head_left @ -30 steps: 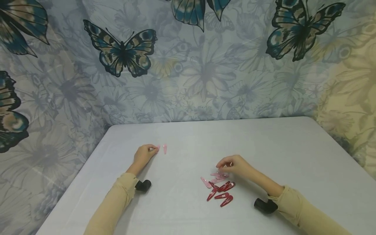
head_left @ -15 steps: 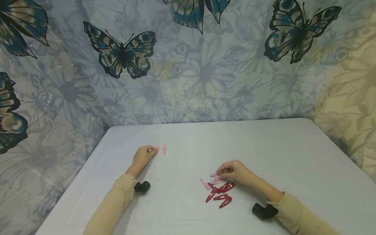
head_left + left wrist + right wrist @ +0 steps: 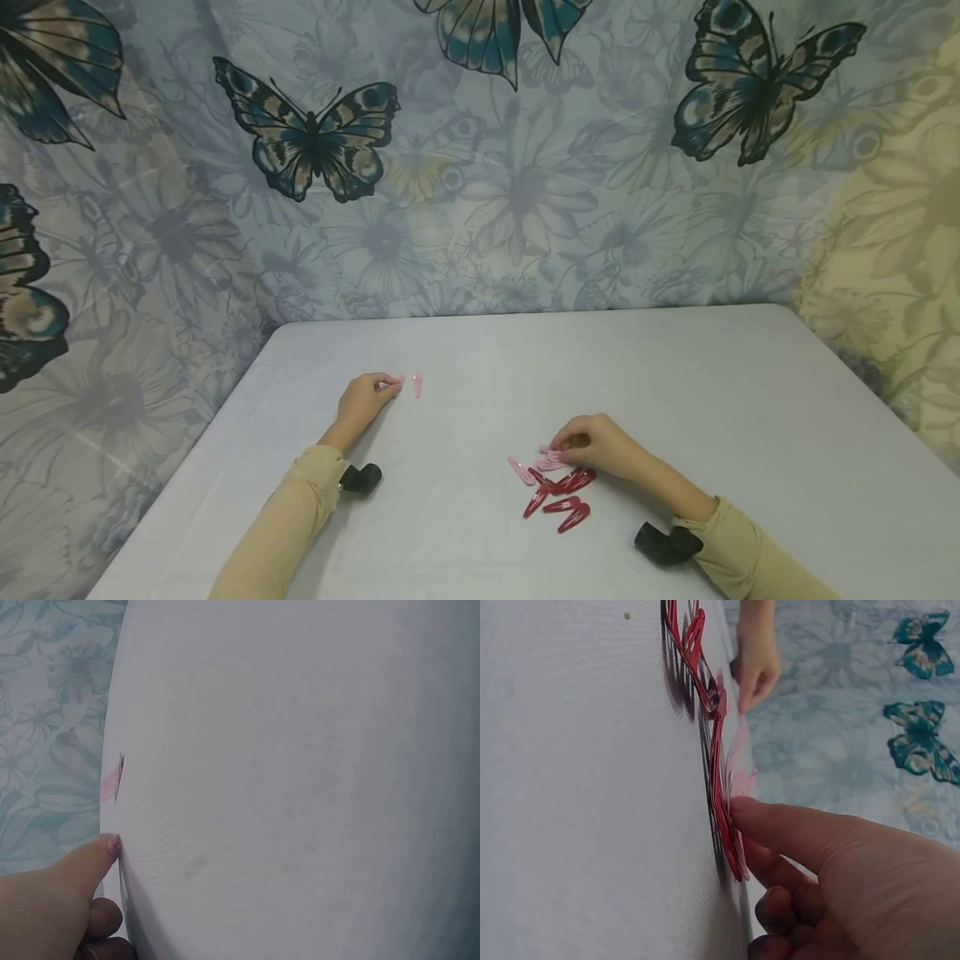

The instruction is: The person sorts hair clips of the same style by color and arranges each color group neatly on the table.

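Note:
My left hand (image 3: 363,402) pinches a pink snap hair clip (image 3: 401,380) at the table's far left; the fingers hide most of it. Just right of it lies a second pink clip (image 3: 417,385), also seen past the fingertips in the left wrist view. My right hand (image 3: 600,443) is low over the pile at the middle, thumb and forefinger pinching a pink hair clip (image 3: 742,784) among several pink ones. Another pink clip (image 3: 519,470) lies at the pile's left. Several dark red hair clips (image 3: 573,518) lie nearest me, some overlapping.
A white-covered table (image 3: 480,350) spans the view, its far edge against a hanging cloth (image 3: 525,200) with butterflies and flowers. A black device (image 3: 362,479) sits on the left wrist, and another black device (image 3: 667,546) on the right.
My right hand has lowered from above the pile onto the pink clips, its fingertips closing in on one. The left hand keeps its place at the left clip.

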